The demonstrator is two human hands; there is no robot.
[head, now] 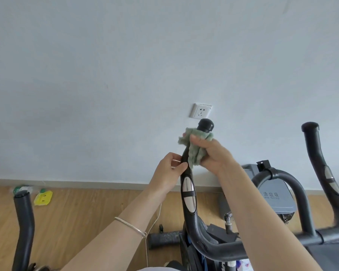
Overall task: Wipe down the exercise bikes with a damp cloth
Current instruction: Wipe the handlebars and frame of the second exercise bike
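The green cloth is sitting bunched around the upper end of the exercise bike's handlebar grip, just under the rounded black end cap, which is poking out above it. The right hand is clamping the cloth against the bar, its thumb lying across the front of the fabric and one fingertip peeking out on the far side. The loose edges of the cloth are hanging down beside the bar.

Right below, the left hand is gripping the same bar, with thumb and fingers closing round the black tube, touching the lower fringe of the cloth. It is sitting just above the two silver sensor plates set into the grip. A thin bracelet is riding on the left forearm.

Out to the right, the bike's second grip is rising upright, well apart from both hands. Between the two grips, a grey bin with printed lettering on its lid is standing against the wall.

Straight behind the end cap, a white wall socket is showing on the pale wall. A white cord is trailing down across the wooden floor under the left arm. Far left, a yellow packet is lying near the skirting, and another black handlebar is standing up beside it.
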